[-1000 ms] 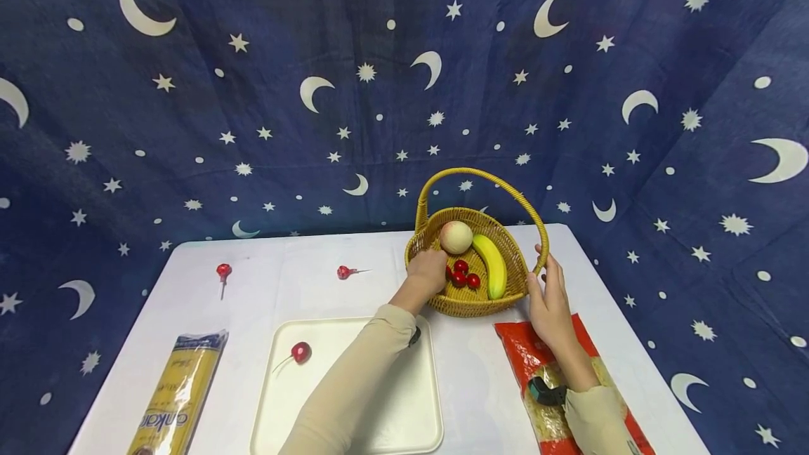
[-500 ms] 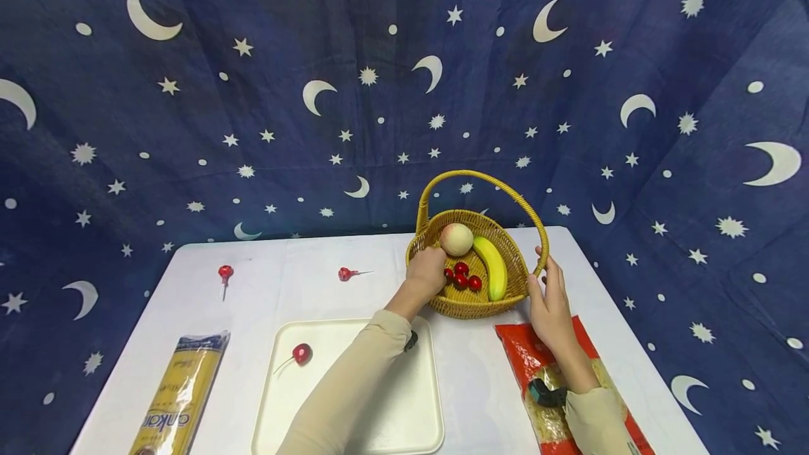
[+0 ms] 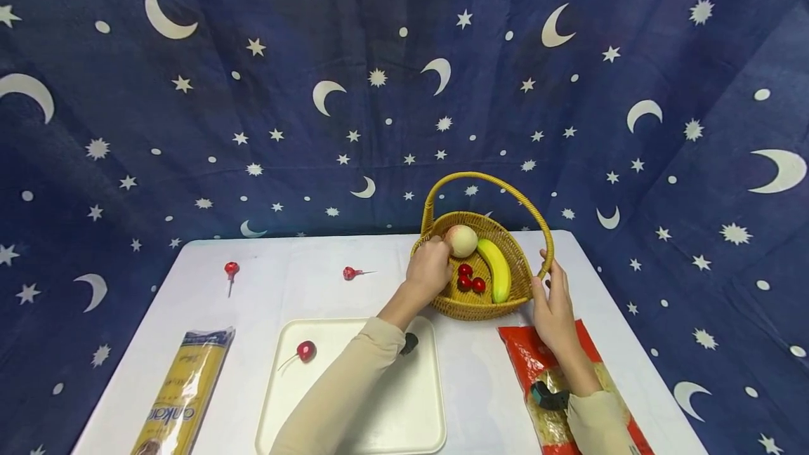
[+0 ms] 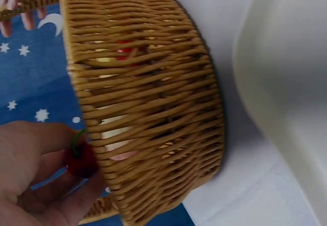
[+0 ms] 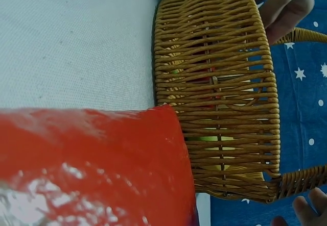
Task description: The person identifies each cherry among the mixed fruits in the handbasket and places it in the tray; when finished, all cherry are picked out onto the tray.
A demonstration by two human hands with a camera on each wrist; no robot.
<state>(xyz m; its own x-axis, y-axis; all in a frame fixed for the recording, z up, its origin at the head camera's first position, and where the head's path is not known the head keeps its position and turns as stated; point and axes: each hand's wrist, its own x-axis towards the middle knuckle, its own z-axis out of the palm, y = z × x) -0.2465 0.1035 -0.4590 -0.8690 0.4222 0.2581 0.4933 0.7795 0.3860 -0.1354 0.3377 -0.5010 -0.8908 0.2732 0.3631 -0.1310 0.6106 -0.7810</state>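
Note:
In the left wrist view a dark red cherry (image 4: 82,160) with a green stem is pinched by my left hand (image 3: 430,269), just outside the rim of the wicker basket (image 3: 477,311). My right hand (image 3: 553,304) holds the basket by the base of its handle (image 3: 548,251), thumb in front and fingers behind. Inside the basket are a peach (image 3: 461,241), a banana (image 3: 496,272) and a cluster of 3 cherries (image 3: 465,283). Another cherry (image 3: 306,351) with a stem lies on the cream tray (image 3: 413,434), which my left forearm crosses.
Two red-wrapped lollipops (image 3: 231,269) lie at the back and back left of the white table (image 3: 303,279). A yellow pasta packet (image 3: 183,392) is at the front left. Under my right forearm lies a red bag (image 3: 524,350). A dark blue curtain (image 3: 354,125) hangs behind the table.
My left hand has risen slightly out of the basket, with one cherry taken from the cluster. My right hand and the basket have stayed in place.

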